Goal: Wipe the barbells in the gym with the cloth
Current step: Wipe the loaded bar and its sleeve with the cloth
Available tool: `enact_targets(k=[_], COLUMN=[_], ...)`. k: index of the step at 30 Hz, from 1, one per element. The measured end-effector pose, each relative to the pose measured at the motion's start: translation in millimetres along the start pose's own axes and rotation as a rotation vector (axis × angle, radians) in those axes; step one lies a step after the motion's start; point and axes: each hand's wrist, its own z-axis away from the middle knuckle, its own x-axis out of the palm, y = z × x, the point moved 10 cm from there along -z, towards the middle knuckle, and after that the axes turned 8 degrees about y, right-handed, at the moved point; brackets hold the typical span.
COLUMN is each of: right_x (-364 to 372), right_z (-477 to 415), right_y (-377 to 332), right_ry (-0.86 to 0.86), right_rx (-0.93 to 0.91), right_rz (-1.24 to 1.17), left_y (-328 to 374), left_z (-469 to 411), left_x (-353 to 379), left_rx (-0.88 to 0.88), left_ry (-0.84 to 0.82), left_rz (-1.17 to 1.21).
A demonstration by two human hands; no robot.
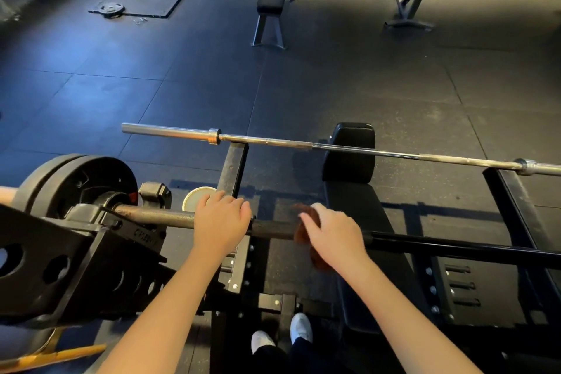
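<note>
The far barbell (334,147) lies beyond the near barbell (158,217) (plates (76,182) at left), bench (358,200) beneath.

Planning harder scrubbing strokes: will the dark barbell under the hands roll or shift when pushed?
Probably heavy: the dark barbell carries black plates at its left end. It may rotate in the rack, being round; the left hand gripping it should steady that.
</note>
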Motion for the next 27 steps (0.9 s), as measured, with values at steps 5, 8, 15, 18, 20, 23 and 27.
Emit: enact_targets(k=[5, 8, 15, 18, 20, 23, 27], right_x=[-28, -20, 16, 0, 0, 4, 2], right_z=[35, 7, -29, 1, 22, 5, 6], right_y=[17, 17, 51, 3, -22, -25, -19], right_ry=[0.241, 0.098, -0.305, 0.038, 0.174, 0.071, -0.035], right_rx=[-0.096, 0.028, 0.357, -0.028, -0.174, -0.122, -0.202], right_rz=[0.186, 0.224, 0.003, 0.149, 0.207, 0.147, 0.099], left_y=[-2, -2, 2, 3, 7, 15, 25], left_z=[1, 1, 0, 1, 0, -2, 0], left_x=[2, 2, 2, -1, -2, -5, -13], left_rx=[-0.02, -0.013, 0.037, 0.04, 0.071, 0.164, 0.249], left_ry=[0.003, 0.024, 0.006, 0.019, 0.014, -0.027, -0.05], left_rz=[0.006, 0.007, -0.029, -0.028, -0.061, -0.167, -0.205])
